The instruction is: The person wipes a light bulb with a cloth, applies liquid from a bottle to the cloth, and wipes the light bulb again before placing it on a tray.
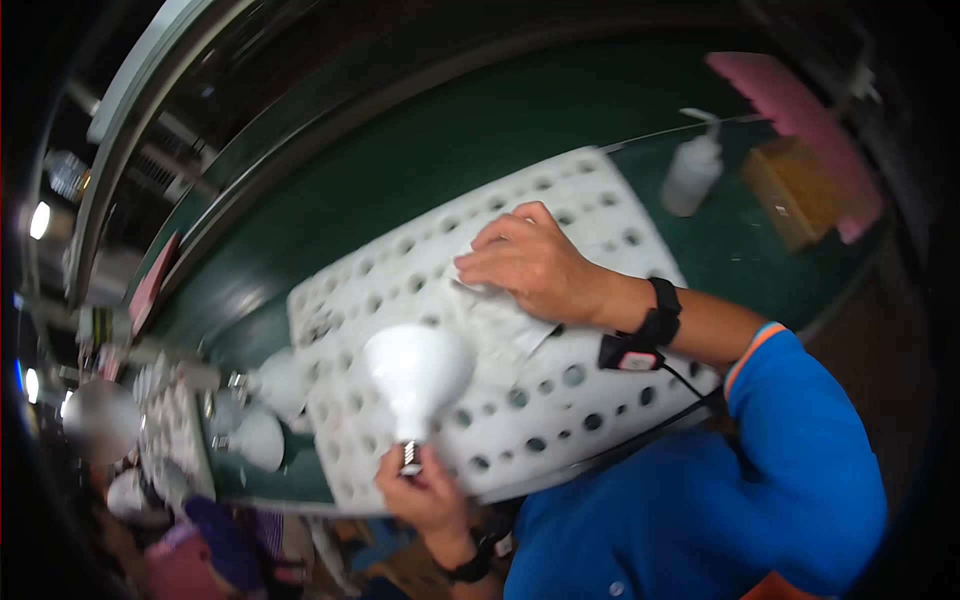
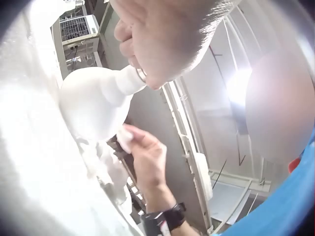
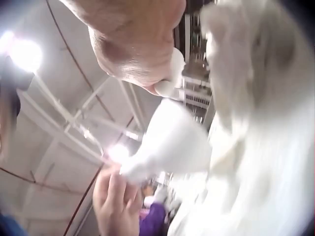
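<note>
My left hand (image 1: 430, 495) grips a white reflector light bulb (image 1: 415, 368) by its metal screw base, the broad face turned away from me. The bulb is over the near left part of a white foam board (image 1: 535, 410) full of round holes. Over the board's middle is my right hand (image 1: 540, 268), pinching a small white wad of cloth (image 2: 125, 139) between thumb and fingers. In the left wrist view that wad is right by the bulb's wide end. Crumpled white cloth (image 1: 500, 345) lies on the board below the right hand.
More reflector bulbs (image 1: 255, 440) lie left of the board on the green table (image 1: 480, 110). A squeeze bottle (image 1: 692, 175), a brown cardboard box (image 1: 790, 190) and a pink foam sheet (image 1: 770, 95) are at the far right. Another holed board (image 1: 180, 430) stands further left.
</note>
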